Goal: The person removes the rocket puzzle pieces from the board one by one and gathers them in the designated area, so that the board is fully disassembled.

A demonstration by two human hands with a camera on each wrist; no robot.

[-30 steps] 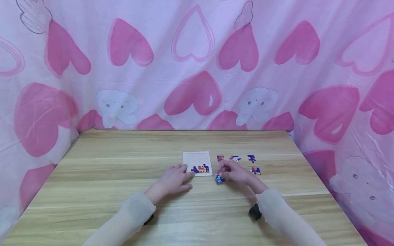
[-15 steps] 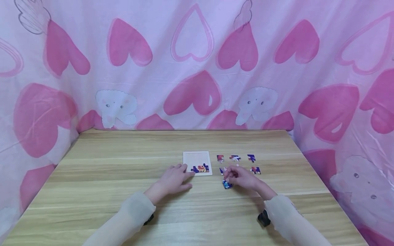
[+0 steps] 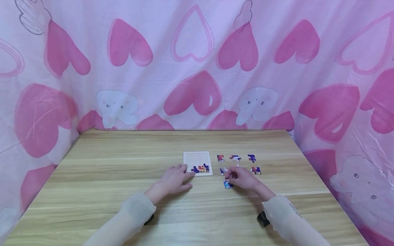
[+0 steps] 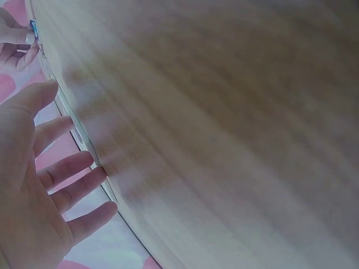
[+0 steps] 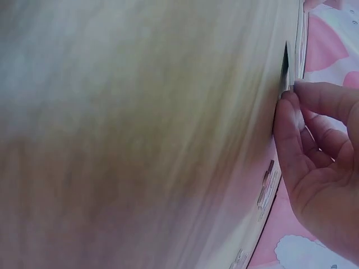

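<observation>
Between thumb and fingers, my right hand (image 3: 241, 178) pinches a blue puzzle piece (image 3: 228, 185) low over the table, right of the white puzzle tray (image 3: 195, 158). In the right wrist view the puzzle piece (image 5: 288, 70) is tilted, with one edge off the tabletop. My left hand (image 3: 170, 179) lies with fingers spread, its fingertips at the tray's near left corner. The left wrist view shows that hand (image 4: 42, 174) holding nothing. Inside the tray, joined purple and orange puzzle pieces (image 3: 201, 169) fill part of the near side.
Loose puzzle pieces lie in two rows right of the tray, among them a red-and-white piece (image 3: 220, 158), a white one (image 3: 235, 158) and a purple one (image 3: 251, 158). My right hand partly covers the nearer row. A pink heart-patterned curtain (image 3: 192, 94) surrounds the wooden table (image 3: 123, 153).
My right hand has drawn the blue puzzle piece away from the tray's near right corner, rightward and toward me, uncovering part of the nearer row. My left hand has stayed still.
</observation>
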